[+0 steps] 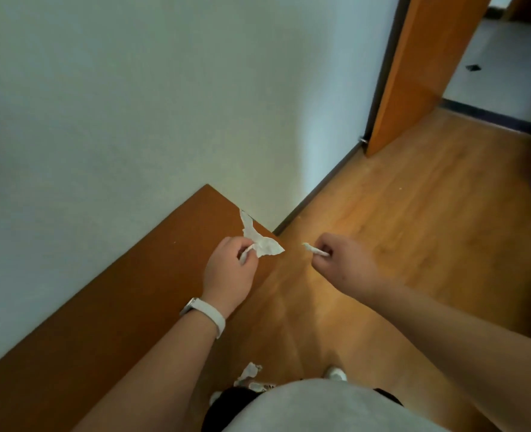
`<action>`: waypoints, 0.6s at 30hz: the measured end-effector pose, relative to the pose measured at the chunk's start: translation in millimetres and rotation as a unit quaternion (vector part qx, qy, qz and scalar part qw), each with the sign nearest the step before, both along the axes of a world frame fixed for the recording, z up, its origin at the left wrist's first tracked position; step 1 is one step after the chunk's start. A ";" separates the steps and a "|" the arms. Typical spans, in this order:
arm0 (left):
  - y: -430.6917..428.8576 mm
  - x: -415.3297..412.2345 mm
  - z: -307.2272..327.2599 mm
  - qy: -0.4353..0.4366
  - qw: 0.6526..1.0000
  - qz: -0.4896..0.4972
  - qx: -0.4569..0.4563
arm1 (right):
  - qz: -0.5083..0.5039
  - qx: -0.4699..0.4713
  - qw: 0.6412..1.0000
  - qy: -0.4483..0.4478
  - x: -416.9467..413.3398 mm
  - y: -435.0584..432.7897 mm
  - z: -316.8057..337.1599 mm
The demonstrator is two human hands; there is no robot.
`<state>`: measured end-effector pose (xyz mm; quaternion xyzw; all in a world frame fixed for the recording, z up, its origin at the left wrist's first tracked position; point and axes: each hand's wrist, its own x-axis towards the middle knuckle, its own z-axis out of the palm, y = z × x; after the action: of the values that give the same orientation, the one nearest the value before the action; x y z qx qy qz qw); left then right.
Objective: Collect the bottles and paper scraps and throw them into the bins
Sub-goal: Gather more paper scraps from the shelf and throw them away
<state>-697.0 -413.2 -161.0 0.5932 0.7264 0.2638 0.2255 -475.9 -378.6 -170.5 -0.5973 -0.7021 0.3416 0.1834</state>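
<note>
Paper scraps point(250, 371) on the floor point(413, 219) look like the next grab, with left grip point(229, 269) pinching a big torn piece point(259, 241), right grip point(342, 260) pinching a small shred point(315, 250), no bins in view.

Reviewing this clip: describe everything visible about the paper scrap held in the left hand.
The paper scrap is white, thin and crumpled, with torn edges. A narrow point sticks up; a wider flap spreads right. The left hand pinches its lower end, holding it over a corner of the brown board.
</note>
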 end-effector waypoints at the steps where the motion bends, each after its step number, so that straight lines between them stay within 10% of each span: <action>1: 7.5 18.2 3.8 0.001 1.000 -0.016 0.002 | -0.015 -0.004 1.000 0.011 18.0 2.1 2.2; 18: 137.0 221.6 15.0 0.005 0.962 -0.271 0.033 | -0.312 -0.018 0.946 0.084 207.1 20.6 13.2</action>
<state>-475.3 -276.3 -146.0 0.7765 0.5300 0.2138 0.2654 -268.8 -358.0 -157.3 -0.7590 -0.4562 0.3288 0.3282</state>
